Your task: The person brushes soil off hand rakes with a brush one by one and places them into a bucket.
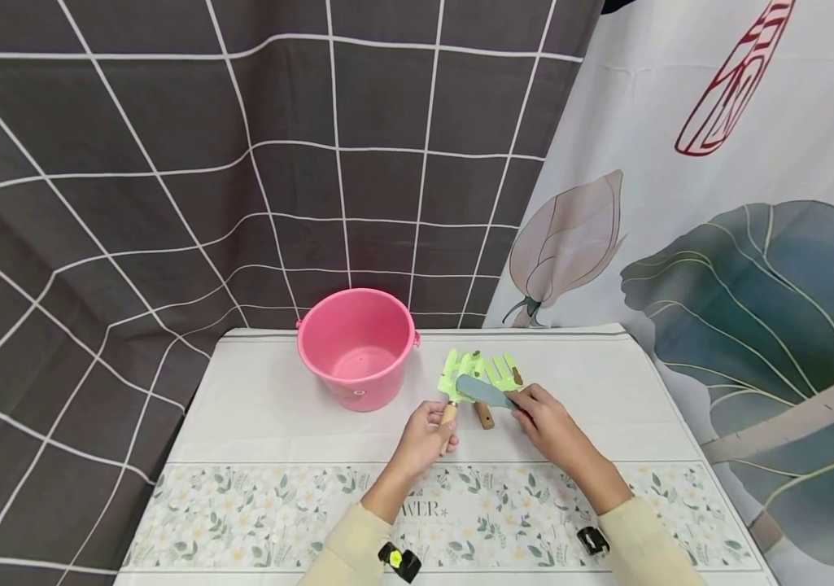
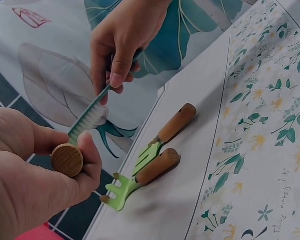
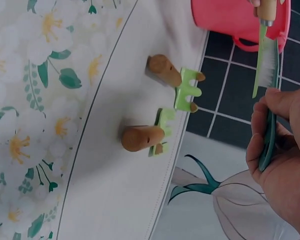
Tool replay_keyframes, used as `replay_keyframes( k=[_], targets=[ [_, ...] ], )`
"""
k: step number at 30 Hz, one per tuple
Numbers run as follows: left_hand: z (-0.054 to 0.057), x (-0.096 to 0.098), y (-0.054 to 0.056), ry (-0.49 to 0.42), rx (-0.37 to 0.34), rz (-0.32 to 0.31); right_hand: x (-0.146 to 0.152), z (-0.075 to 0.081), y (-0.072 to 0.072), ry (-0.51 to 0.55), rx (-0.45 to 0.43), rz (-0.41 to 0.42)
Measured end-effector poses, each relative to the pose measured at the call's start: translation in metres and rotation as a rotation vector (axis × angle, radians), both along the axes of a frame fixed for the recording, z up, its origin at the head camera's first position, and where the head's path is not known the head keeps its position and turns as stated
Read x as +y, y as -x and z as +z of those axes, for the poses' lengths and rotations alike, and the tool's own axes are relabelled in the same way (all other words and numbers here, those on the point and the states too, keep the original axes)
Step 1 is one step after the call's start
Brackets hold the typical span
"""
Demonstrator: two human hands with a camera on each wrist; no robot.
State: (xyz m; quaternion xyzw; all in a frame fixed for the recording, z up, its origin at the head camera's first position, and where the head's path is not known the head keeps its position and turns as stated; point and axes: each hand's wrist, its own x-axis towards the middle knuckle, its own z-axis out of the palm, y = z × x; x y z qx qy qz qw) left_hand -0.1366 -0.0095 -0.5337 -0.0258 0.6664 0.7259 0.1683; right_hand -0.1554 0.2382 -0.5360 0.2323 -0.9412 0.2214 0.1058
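Now | brush [image 1: 486, 391]: inside right fingers [image 3: 255, 145] | fork [image 1: 448, 389]: between left fingers [image 2: 92, 157]

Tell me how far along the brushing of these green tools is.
Done: nothing plainly; in the head view the middle tool and the rightmost tool both carry brown clumps.
In hand: the left hand grips the leftmost tool by its wooden handle, the right hand holding the brush with bristles against it.
Left: likely finishing that one, then brushing the two lying tools.

Forearms [image 1: 600, 480] angled inward, a person's left hand [image 1: 424, 439] and right hand [image 1: 544, 421] grip with curled fingers [image 3: 256, 142], near each other but apart.
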Motion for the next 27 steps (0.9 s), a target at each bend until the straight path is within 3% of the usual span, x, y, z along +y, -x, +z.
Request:
replay_keyframes(
  k=[8, 27],
  targets=[
    [-0.002, 0.000, 0.000, 0.004, -0.020, -0.002, 0.002, -0.006, 0.008, -0.018, 0.058, -0.035],
    [-0.008, -0.004, -0.006, 0.020, -0.007, -0.029, 0.006, -0.001, 0.019, -0.010, 0.021, -0.131]
  ],
)
